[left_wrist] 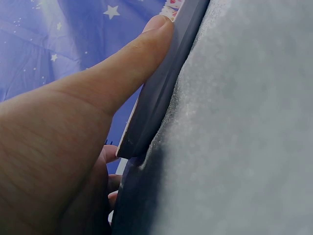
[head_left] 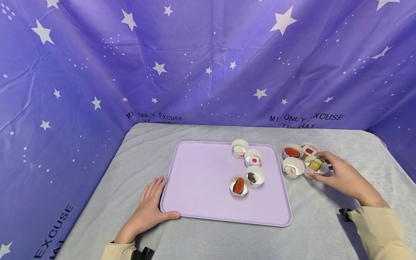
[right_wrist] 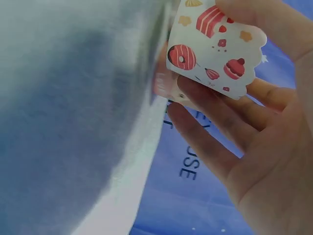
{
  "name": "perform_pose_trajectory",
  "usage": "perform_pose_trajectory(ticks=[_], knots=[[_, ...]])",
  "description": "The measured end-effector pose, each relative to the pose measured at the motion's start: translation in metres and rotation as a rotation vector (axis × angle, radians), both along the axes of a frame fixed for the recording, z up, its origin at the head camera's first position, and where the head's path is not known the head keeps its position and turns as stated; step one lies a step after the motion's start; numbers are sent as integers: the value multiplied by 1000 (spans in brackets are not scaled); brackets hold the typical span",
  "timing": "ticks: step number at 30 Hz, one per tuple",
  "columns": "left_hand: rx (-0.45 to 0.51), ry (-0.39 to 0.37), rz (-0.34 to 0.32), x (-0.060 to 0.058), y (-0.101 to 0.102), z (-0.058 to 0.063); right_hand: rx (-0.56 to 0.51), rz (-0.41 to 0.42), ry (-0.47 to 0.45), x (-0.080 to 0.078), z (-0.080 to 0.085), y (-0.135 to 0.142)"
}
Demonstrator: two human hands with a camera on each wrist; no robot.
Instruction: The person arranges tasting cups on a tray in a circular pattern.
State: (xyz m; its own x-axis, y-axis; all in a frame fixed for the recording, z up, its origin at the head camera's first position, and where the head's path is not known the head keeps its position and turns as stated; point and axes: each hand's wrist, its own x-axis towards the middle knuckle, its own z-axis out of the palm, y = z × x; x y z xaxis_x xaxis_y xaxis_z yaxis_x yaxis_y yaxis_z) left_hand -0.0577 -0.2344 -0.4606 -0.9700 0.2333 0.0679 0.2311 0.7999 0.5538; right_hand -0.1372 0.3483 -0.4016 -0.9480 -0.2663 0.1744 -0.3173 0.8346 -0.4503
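My left hand (head_left: pixel 148 206) rests against the near left corner of the lilac tray (head_left: pixel 198 180), fingers straight along the left side and thumb on the front edge. In the left wrist view the thumb (left_wrist: pixel 146 44) presses the tray's rim. At the right, beside the tray, my right hand (head_left: pixel 341 177) holds a paper baking cup (head_left: pixel 316 172) with a yellow-topped toy sushi piece (head_left: pixel 314 166) in it. Thumb and fingers sit on opposite sides of the cup's wall, which shows a cake and doughnut print (right_wrist: pixel 215 54) in the right wrist view.
Close by the held cup stand cups with orange roe sushi (head_left: pixel 292 151), a dark red square piece (head_left: pixel 309 151) and a pale piece (head_left: pixel 290 169). Several filled cups, one with red roe sushi (head_left: pixel 238 186), stand on the tray's right half. A purple star curtain (head_left: pixel 208 90) hangs behind.
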Motion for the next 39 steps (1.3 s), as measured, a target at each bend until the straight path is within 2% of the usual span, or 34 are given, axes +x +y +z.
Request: perform_pose_trajectory(ticks=[9, 14, 20, 27, 39], knots=[[5, 0, -2, 0, 0, 0, 1, 0, 32, 4, 18, -2], [5, 0, -3, 0, 0, 0, 23, 18, 101, 5, 26, -4], [6, 1, -3, 0, 1, 1, -20, 25, 137, 5, 32, -9], [7, -4, -5, 0, 0, 2, -30, 36, 121, 6, 42, -28], [8, -11, -2, 0, 0, 0, -15, 113, 166, 2, 52, -64]])
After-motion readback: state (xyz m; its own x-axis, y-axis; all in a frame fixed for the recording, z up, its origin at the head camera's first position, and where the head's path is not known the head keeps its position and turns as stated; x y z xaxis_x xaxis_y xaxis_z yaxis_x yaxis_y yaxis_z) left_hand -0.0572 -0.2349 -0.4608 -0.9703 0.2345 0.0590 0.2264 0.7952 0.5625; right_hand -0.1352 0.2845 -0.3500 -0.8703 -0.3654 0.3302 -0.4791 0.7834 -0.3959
